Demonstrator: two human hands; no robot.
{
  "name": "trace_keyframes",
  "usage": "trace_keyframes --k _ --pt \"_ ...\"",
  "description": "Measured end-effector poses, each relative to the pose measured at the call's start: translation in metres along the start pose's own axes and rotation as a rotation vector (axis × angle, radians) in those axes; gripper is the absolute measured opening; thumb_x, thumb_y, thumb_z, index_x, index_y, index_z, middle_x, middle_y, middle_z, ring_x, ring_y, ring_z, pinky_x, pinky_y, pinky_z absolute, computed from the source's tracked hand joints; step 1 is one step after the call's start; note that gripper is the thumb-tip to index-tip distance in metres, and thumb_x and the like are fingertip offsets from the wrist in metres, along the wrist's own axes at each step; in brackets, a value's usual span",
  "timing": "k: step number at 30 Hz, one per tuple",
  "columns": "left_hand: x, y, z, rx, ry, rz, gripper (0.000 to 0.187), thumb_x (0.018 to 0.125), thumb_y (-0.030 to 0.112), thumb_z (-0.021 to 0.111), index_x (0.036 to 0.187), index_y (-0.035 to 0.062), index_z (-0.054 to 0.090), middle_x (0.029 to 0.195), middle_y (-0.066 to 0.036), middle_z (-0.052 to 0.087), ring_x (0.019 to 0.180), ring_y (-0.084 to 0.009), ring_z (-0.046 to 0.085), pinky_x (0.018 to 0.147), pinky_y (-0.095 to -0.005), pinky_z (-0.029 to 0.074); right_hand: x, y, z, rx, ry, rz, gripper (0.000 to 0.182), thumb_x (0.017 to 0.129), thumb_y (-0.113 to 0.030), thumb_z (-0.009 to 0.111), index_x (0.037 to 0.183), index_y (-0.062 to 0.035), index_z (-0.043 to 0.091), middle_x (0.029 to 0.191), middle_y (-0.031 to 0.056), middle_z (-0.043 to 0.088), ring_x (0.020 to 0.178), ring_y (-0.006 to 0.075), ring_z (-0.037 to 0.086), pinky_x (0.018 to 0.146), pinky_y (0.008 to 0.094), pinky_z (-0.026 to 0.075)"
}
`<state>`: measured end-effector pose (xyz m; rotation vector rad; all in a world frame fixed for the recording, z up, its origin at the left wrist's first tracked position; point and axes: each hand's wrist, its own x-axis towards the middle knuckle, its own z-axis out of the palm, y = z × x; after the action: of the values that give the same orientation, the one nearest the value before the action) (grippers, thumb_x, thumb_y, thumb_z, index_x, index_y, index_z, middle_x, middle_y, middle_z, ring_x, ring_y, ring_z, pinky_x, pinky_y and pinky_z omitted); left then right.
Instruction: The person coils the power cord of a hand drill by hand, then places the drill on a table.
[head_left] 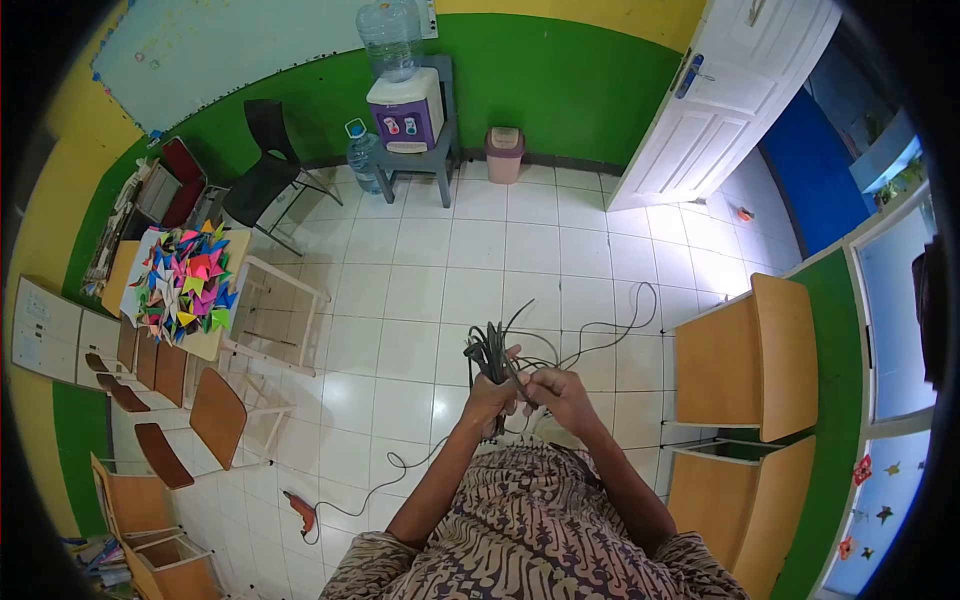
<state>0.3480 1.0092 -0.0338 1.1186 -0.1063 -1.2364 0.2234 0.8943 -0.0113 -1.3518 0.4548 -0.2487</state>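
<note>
Bright, even daylight; sharp centre, heavy fisheye bending, black vignetted corners.

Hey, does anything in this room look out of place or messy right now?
Yes: a glue gun lies on the floor tiles, its cord trailing loose toward the cable bundle in the left hand. The right hand touches the bundle too.

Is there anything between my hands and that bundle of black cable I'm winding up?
Nothing visible. Your left hand already grips the folded cable bundle, and your right hand pinches the strand beside it. The loose cable end trails over bare floor tiles, apart from the wooden desks on the right.
</note>
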Motion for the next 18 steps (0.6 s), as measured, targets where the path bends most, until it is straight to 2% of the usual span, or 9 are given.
trace_keyframes --k 4,5,8,9,10,12,13,16,18 --pt "0.006 -0.03 -0.008 -0.064 -0.004 0.06 0.092 0.068 0.042 0.085 0.141 0.0087 0.04 0.077 0.004 0.053 0.069 -0.0072 0.056 0.053 -0.0208 0.043 -0.001 -0.011 0.013 -0.048 -0.233 0.278 0.023 0.083 -0.013 0.069 0.096 0.0004 0.057 0.084 0.0076 0.064 0.063 0.013 0.063 0.044 0.0243 0.045" --pt "0.0 -0.026 0.002 -0.063 0.069 0.078 0.083 0.08 0.041 0.076 0.142 0.0038 0.037 0.065 0.008 0.041 0.054 -0.0052 0.038 0.048 -0.021 0.031 0.001 -0.006 0.016 -0.249 -0.169 0.213 0.029 0.079 -0.016 0.073 0.097 -0.0007 0.055 0.084 0.0078 0.063 0.066 0.0146 0.063 0.047 0.0254 0.047" --pt "-0.007 -0.016 -0.004 -0.141 0.073 0.041 0.075 0.087 0.047 0.067 0.142 0.0037 0.038 0.065 0.007 0.036 0.056 -0.0056 0.035 0.049 -0.0217 0.03 0.002 -0.002 0.023 -0.534 -0.077 0.147 0.051 0.069 -0.021 0.082 0.102 -0.0027 0.049 0.086 0.0088 0.06 0.077 0.0188 0.062 0.063 0.0303 0.052" --pt "-0.007 -0.019 -0.006 -0.181 0.087 0.042 0.055 0.092 0.051 0.055 0.122 0.0039 0.055 0.064 0.006 0.033 0.057 -0.0064 0.035 0.05 -0.0228 0.031 0.003 0.0 0.025 -0.595 -0.103 0.125 0.056 0.068 -0.022 0.083 0.105 -0.0019 0.046 0.089 0.0096 0.06 0.081 0.0193 0.061 0.069 0.0317 0.052" --pt "-0.005 -0.024 -0.01 -0.18 0.09 0.044 0.055 0.092 0.051 0.055 0.122 0.0039 0.055 0.064 0.006 0.033 0.057 -0.0064 0.035 0.05 -0.0228 0.031 0.004 0.002 0.027 -0.657 -0.132 0.103 0.061 0.068 -0.023 0.083 0.108 -0.0012 0.044 0.092 0.0104 0.06 0.085 0.0197 0.061 0.075 0.033 0.051" --pt "-0.004 -0.024 -0.008 -0.548 0.019 0.08 0.044 0.095 0.051 0.05 0.092 0.0078 0.058 0.062 0.004 0.034 0.054 -0.008 0.035 0.051 -0.0237 0.034 0.006 0.017 0.03 -0.531 -0.143 0.058 0.073 0.067 -0.023 0.083 0.12 0.0016 0.039 0.095 0.0105 0.059 0.086 0.0205 0.061 0.079 0.0336 0.051" --pt "-0.007 -0.024 -0.01 -0.572 0.035 0.099 0.047 0.094 0.054 0.047 0.074 0.0122 0.046 0.061 0.004 0.033 0.053 -0.0092 0.035 0.054 -0.0255 0.038 0.007 0.022 0.03 -0.481 -0.141 0.059 0.079 0.067 -0.022 0.083 0.125 0.002 0.035 0.096 0.0113 0.059 0.087 0.0209 0.061 0.08 0.0333 0.05" --pt "-0.011 -0.021 -0.009 -0.868 -0.046 0.099 0.048 0.094 0.055 0.045 0.072 0.0119 0.045 0.06 0.004 0.033 0.055 -0.0097 0.036 0.058 -0.026 0.04 0.009 0.03 0.033 -0.338 -0.128 0.09 0.077 0.065 -0.017 0.082 0.125 0.0056 0.04 0.103 0.0142 0.062 0.09 0.0219 0.064 0.079 0.0311 0.05" --pt "-0.007 -0.029 -0.014 -0.829 -0.115 0.143 0.049 0.093 0.055 0.045 0.071 0.0108 0.043 0.064 0.002 0.038 0.059 -0.0103 0.042 0.064 -0.0276 0.044 0.015 0.027 0.028 -0.371 -0.329 0.127 0.064 0.066 -0.018 0.081 0.116 0.0073 0.051 0.104 0.0144 0.061 0.091 0.023 0.063 0.076 0.0323 0.049"
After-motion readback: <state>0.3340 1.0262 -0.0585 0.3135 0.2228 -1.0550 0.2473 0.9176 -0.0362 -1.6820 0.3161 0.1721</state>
